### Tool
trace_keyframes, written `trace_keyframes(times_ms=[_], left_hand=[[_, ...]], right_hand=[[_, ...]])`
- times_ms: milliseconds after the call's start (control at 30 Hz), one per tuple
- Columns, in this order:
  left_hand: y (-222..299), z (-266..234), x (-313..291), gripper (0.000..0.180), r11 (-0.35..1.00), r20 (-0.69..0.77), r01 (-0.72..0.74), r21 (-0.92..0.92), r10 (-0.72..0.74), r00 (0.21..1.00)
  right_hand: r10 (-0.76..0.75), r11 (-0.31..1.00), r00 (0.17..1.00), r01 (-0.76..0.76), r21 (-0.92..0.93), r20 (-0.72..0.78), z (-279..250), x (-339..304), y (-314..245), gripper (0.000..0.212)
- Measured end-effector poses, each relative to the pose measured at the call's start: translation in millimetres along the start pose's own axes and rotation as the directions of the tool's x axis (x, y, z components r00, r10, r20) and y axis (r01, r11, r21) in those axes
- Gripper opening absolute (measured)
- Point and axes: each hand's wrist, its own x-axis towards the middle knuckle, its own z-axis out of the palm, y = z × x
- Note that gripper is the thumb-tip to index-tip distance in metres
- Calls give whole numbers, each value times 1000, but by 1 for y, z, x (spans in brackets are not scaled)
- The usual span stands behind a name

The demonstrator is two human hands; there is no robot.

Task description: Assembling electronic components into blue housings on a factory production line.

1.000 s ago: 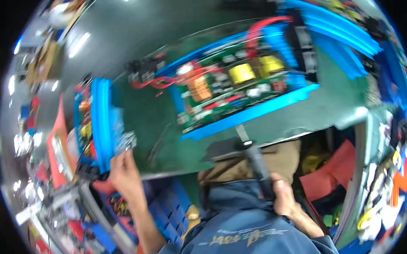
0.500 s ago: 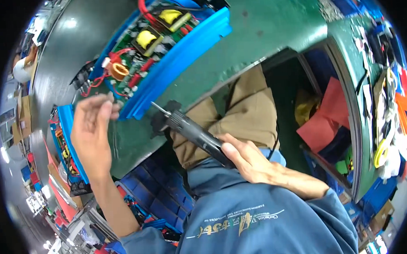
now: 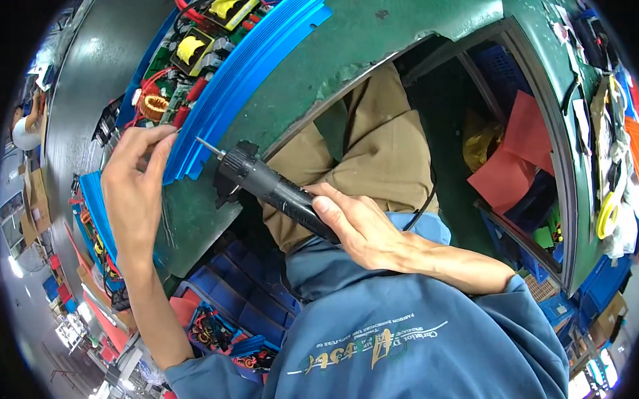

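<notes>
My right hand [image 3: 366,229] is wrapped around a black electric screwdriver [image 3: 273,190], its thin bit pointing up and left beside the near end of a blue ribbed metal housing [image 3: 252,72]. Inside that housing sits a circuit board with yellow-wrapped transformers [image 3: 190,49], a copper ring coil [image 3: 153,107] and red wires. My left hand [image 3: 136,181] is at the housing's near left end, thumb and forefinger pinched together by the board's edge. Whatever lies between those fingertips is too small to make out. The bit appears close to the housing wall; contact cannot be told.
A second blue housing [image 3: 97,207] with electronics lies left of my forearm. The green worktop [image 3: 370,29] has a worn edge. Below it are blue bins [image 3: 241,279] holding wired parts. At right, red sheets [image 3: 518,140] lie within a framed opening. Another person [image 3: 28,129] is far left.
My left hand has moved in to the housing's end, its fingers now pinched at the board. The screwdriver has shifted left and up toward the housing. The whole view has shifted slightly.
</notes>
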Motion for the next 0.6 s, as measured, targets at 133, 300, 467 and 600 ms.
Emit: trace_keyframes(times_ms=[133, 300, 467, 600], left_hand=[[-3, -2, 2, 15, 999, 9, 41, 2, -41, 999], [-10, -4, 12, 15, 993, 75, 95, -76, -90, 993], [-19, -5, 10, 12, 986, 102, 50, -158, -34, 994], [-16, -10, 7, 10, 981, 96, 25, -190, -6, 995]], right_hand=[[-10, 1000, 1000, 10, 7, -4, 0, 2, -2, 56], [25, 997, 999, -27, 68, 27, -3, 8, -7, 53], [35, 960, 997, -52, 274, 67, 0, 5, -13, 55], [125, 910, 974, -189, 370, 191, -1, 0, -1, 65]])
